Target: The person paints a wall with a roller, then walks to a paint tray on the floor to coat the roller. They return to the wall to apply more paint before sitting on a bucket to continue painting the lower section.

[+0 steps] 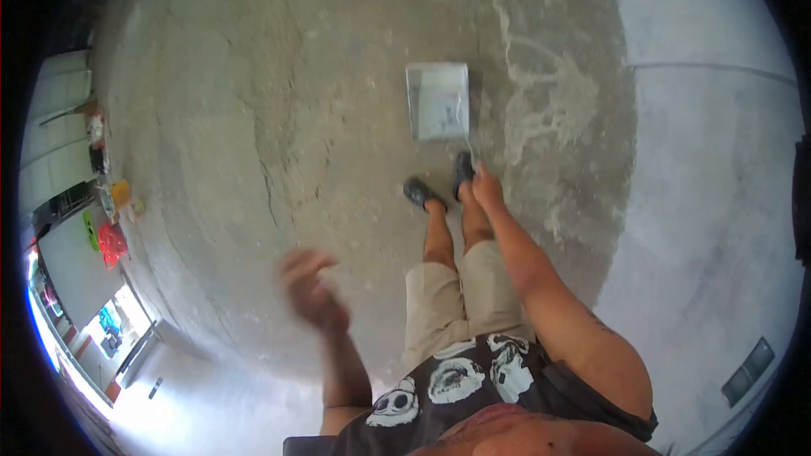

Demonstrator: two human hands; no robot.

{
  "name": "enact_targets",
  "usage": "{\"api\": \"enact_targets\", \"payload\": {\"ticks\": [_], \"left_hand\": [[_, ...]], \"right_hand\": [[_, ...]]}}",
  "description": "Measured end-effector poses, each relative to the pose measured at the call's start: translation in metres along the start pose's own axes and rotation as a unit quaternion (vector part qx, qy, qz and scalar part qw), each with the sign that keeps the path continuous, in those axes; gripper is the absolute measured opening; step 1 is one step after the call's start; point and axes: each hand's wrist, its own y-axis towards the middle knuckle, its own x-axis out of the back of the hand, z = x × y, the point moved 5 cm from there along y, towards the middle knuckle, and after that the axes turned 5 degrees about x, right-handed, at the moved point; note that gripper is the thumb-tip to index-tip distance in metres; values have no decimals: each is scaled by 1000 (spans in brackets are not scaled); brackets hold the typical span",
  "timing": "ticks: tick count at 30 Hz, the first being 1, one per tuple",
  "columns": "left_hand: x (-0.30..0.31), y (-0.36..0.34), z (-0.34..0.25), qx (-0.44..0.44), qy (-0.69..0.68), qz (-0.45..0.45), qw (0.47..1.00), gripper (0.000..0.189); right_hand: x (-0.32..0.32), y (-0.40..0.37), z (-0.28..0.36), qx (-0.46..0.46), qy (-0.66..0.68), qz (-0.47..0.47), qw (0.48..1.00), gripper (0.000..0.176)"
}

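Note:
A pale rectangular paint tray with whitish contents rests on the concrete floor in front of my feet. My right hand reaches down, closed around the handle of what looks like a paint roller. Its thin rod runs up to the tray's lower right corner; the roller head is hard to make out. Off to the left, my left hand is raised over the floor, away from the tray. Motion blurs its fingers, and I see nothing held in it.
My dark clogs stand just below the tray. A whitish wall rises on the right, with a socket-like plate low in view. Along the left edge are a red bag, a yellow container and pale panels.

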Motion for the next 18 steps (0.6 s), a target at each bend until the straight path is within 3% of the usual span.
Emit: {"api": "enact_targets", "payload": {"ticks": [1,2,3,4,5,6,8,13,17,18], "left_hand": [[50,14,-37,-192,61,-65,977,38],[92,12,-69,-172,-208,-247,931,38],[102,43,-149,-281,-330,-372,821,27],[125,48,-200,-429,-304,-244,815,22],[130,55,-252,-474,-245,-301,790,15],[119,68,-305,-534,-303,-147,775,32],[136,56,-346,-576,-330,-158,731,29],[158,25,-412,-634,-416,-165,630,19],[165,-4,-443,-652,-432,-144,606,17],[172,-16,-443,-628,-376,-252,633,16]], "right_hand": [[14,-20,-4,0,17,16,1000,57],[35,-48,-3,38,23,-3,999,58],[46,-69,-14,104,24,-55,993,56],[62,-92,-19,113,23,-64,991,57],[69,-111,-35,122,9,-57,991,56],[83,-132,-44,133,13,-66,989,57],[117,-175,-55,42,39,11,998,59],[139,-250,-130,15,104,-40,994,62],[128,-301,-187,-49,124,-83,987,62],[121,-313,-201,-72,143,-122,979,61]]}}
